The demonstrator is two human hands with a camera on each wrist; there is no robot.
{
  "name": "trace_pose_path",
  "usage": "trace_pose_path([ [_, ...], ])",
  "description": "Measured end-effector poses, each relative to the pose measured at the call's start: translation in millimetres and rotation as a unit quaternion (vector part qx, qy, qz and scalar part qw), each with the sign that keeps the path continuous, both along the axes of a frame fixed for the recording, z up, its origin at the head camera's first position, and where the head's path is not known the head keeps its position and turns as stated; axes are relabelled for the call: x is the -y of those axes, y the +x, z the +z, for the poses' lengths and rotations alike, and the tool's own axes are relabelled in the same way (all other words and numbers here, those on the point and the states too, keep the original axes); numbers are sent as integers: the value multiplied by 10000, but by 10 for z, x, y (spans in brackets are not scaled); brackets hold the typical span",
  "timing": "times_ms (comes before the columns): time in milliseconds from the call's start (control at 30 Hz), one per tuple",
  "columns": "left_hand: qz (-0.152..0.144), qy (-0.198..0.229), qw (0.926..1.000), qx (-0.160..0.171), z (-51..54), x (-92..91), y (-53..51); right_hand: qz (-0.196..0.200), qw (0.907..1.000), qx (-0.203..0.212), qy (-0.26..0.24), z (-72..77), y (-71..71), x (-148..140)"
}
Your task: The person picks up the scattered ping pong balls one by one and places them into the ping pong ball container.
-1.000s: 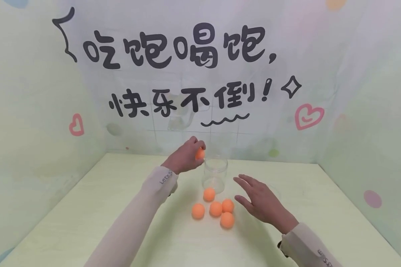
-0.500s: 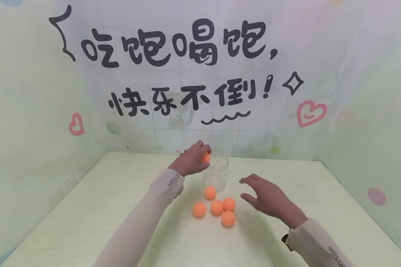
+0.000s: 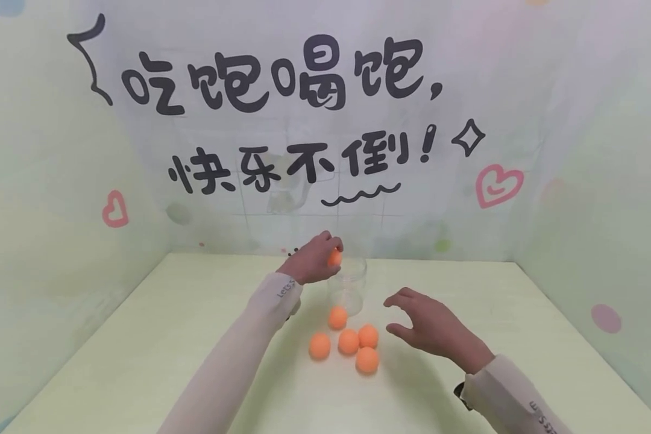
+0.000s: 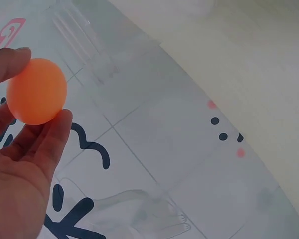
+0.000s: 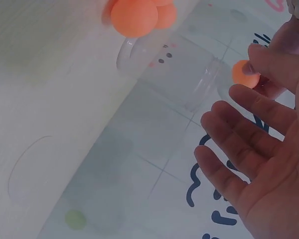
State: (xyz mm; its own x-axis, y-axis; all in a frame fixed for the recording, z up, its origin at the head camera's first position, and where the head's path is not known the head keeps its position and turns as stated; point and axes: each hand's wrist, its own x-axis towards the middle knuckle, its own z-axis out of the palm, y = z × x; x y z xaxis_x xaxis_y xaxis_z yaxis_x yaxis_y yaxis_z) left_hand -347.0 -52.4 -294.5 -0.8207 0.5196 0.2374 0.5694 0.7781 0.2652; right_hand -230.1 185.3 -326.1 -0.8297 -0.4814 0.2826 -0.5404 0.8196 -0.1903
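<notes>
An orange ping-pong ball point(image 3: 334, 258) is pinched in my left hand point(image 3: 310, 260), just at the upper left of a clear jar point(image 3: 350, 290). Thumb and fingertips hold the same ball point(image 4: 37, 92) in the left wrist view. The jar stands upright on the table, its see-through wall faint. Right of the jar, my right hand point(image 3: 436, 328) hovers with relaxed fingers and holds nothing; its bare palm point(image 5: 284, 184) shows in the right wrist view. Several more orange balls lie in front of the jar, among them a near one point(image 3: 367, 360) and a left one point(image 3: 319, 346).
The pale table point(image 3: 195, 337) meets a printed cloth backdrop point(image 3: 222, 229) behind the jar, with cloth side walls left and right. A faint curved outline point(image 5: 12, 169) lies on the tabletop in the right wrist view; what it belongs to is unclear.
My left hand has moved right with its ball, up to the jar's rim. The right hand has shifted slightly right, its fingers a little more bent. The loose balls stay put.
</notes>
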Motion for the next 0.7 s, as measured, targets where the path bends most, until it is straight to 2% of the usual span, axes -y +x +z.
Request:
trace_pose_path([
  [200,-100,-86,9999,68,-13,-112,-43,198,9996,-182,30,-51,19,-30],
  [700,-163,-280,9995,72,1,-238,-201,112,9999,-54,48,-83,31,-126],
])
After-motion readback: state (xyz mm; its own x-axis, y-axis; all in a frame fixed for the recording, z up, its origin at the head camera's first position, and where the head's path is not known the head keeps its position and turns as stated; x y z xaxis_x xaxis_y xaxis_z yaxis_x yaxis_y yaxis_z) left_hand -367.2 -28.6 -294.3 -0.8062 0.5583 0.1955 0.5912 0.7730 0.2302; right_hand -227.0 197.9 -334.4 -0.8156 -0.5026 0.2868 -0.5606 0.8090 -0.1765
